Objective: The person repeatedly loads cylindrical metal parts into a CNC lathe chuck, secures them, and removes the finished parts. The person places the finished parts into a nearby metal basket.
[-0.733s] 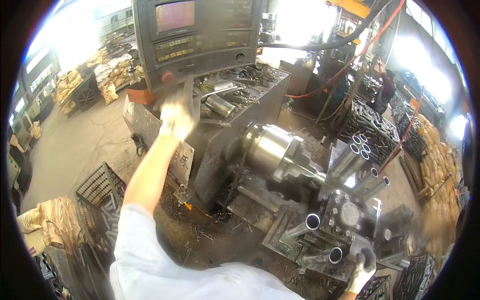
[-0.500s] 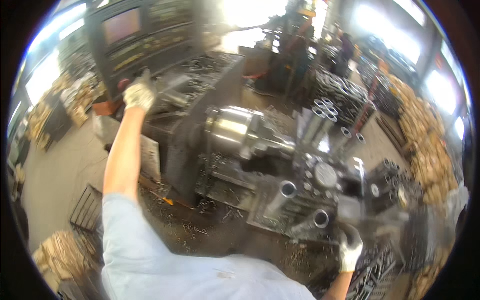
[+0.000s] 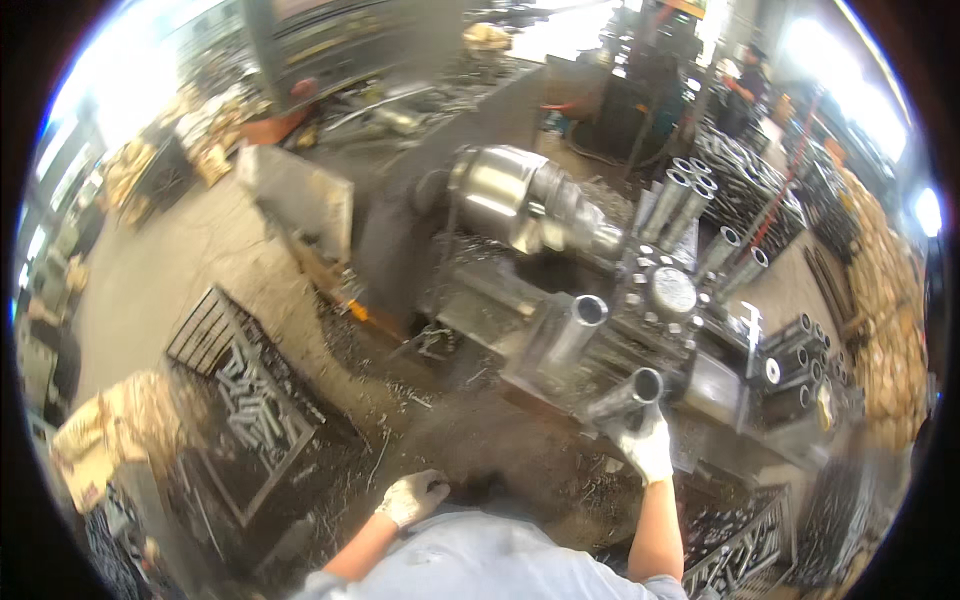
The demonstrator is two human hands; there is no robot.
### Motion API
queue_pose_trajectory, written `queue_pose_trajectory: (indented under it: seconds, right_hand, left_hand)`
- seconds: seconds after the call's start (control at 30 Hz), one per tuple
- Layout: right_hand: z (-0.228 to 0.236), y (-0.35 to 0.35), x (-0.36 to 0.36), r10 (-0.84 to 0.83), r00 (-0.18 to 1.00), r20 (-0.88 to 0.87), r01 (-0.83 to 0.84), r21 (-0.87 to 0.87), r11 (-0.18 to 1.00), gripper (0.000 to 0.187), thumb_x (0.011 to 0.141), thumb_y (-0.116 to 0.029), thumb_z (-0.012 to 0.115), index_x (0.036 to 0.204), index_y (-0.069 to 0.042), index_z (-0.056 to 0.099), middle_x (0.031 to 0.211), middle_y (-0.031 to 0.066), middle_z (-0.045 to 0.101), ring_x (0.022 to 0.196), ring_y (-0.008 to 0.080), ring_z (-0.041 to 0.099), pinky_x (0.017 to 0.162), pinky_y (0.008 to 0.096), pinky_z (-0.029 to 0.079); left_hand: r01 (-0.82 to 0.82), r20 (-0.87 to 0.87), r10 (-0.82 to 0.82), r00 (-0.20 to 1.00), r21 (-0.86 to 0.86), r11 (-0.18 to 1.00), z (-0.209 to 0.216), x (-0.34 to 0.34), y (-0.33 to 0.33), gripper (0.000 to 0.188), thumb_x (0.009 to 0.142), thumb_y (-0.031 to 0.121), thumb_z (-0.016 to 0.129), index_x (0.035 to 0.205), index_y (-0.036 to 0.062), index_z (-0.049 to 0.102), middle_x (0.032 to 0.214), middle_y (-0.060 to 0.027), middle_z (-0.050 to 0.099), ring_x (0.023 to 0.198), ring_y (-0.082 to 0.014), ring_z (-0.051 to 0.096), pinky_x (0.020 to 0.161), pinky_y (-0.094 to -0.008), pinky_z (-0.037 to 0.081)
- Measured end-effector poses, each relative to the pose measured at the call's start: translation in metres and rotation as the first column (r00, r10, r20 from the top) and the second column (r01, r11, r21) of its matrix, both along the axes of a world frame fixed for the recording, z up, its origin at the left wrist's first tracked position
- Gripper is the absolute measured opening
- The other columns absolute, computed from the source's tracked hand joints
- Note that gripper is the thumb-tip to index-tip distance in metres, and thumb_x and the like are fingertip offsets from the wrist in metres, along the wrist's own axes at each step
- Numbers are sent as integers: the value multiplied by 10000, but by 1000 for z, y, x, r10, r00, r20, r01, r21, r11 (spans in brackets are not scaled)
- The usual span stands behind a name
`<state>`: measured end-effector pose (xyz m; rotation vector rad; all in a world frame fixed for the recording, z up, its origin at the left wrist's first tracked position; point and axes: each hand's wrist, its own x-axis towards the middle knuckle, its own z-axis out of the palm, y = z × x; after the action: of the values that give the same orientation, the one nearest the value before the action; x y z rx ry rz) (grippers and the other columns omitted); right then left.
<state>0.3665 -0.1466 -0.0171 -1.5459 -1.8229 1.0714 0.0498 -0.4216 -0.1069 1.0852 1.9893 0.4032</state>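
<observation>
My right hand [image 3: 646, 446], in a white work glove, grips the lower side of a shiny metal tube [image 3: 624, 397] that stands tilted on the machine's front ledge. A second metal tube [image 3: 574, 333] leans up on the same ledge, to the left of it. In front of my body at the lower middle is my left hand [image 3: 412, 498], gloved too. Its fingers are loosely bent and apart, and nothing shows in them. Behind the tubes are the lathe's round turret [image 3: 672, 290] and its bright chuck [image 3: 497, 195].
A wire crate [image 3: 262, 398] of metal pieces stands on the floor at left, and another crate [image 3: 745, 545] at lower right. More tubes [image 3: 690, 195] stand beyond the turret. A caliper [image 3: 752, 325] lies near dark tubes [image 3: 797, 365]. A person [image 3: 745, 85] is far off at right.
My left hand has come back from the machine panel at upper left to in front of my body. My right hand has moved up and left, onto the tube. The view has shifted.
</observation>
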Motion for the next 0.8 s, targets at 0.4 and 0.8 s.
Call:
queue_pose_trajectory:
  seconds: [0.4,0.8]
  right_hand:
    - [-85,-203,-221,860,441,258,-884,-40,465,362,806,-265,830,1032,10,764,976,181,815,915,294,802,838,380,612]
    - [-25,-641,-355,542,-838,63,-543,9,-840,483,804,-422,892,1142,-102,764,1085,151,807,1006,314,789,889,410,612]
  left_hand:
    - [-723,-160,747,645,189,664,-13,58,-304,445,989,406,680,1321,111,715,1170,-190,773,1106,-392,742,954,-493,591]
    - [-699,13,702,-712,81,-711,-52,277,-512,453,1000,398,646,1340,106,717,1238,-190,776,1169,-364,740,993,-447,576]
